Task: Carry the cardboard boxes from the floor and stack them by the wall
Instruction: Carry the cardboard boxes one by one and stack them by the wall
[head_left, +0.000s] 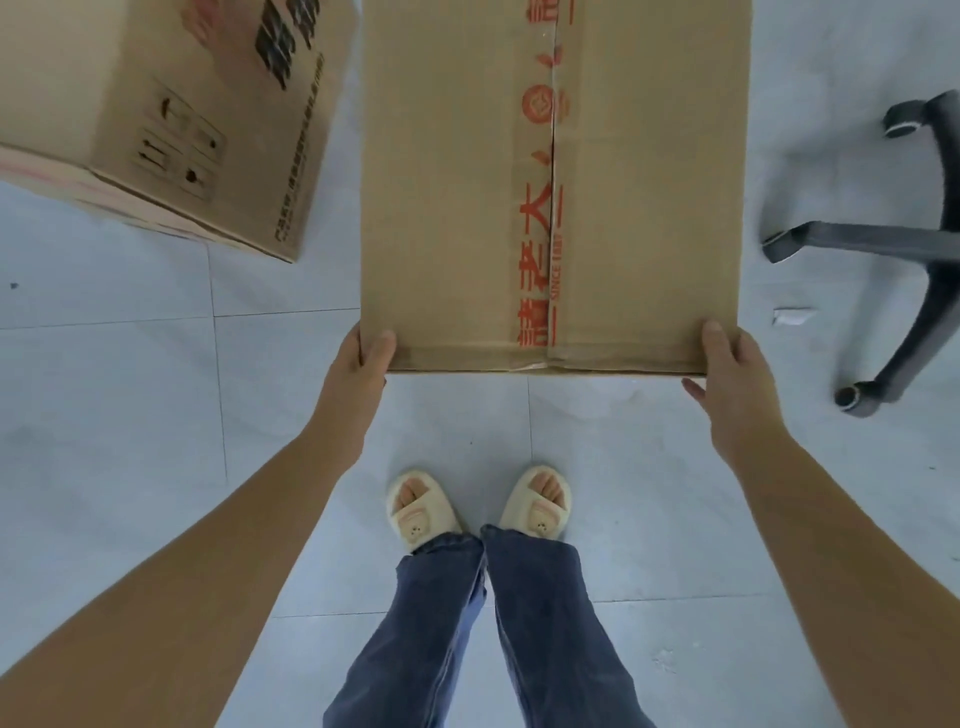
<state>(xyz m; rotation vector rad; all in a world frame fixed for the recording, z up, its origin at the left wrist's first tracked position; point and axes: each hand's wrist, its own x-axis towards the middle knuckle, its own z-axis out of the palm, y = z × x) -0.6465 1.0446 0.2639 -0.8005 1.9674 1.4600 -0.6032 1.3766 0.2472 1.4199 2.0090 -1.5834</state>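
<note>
Head-camera view, looking straight down past the person's two bare forearms to the floor. Two brown cardboard boxes are visible. The large flat-topped brown cardboard box, sealed along its centre seam with one strip of clear tape printed in red characters, fills the upper middle of the view and is held at its near edge, directly ahead of the feet. The left hand grips the near left corner: the thumb lies on the top face and the fingers wrap down the side, out of sight. The right hand grips the near right corner in the same way, the thumb on top and one fingertip showing beneath the near edge. Whether the box's underside touches the floor cannot be told from this angle.

The second brown cardboard box, printed with black characters and handling symbols on its side, stands at upper left, apart from the held box, with a strip of floor showing between them; its image is blurred.

Beneath both lies the pale grey tiled floor. Two feet in cream open-toed slippers stand side by side below the held box, under blue denim trouser legs. At right, three legs of a dark grey castored chair base are visible, with one small white scrap lying beside them.
</note>
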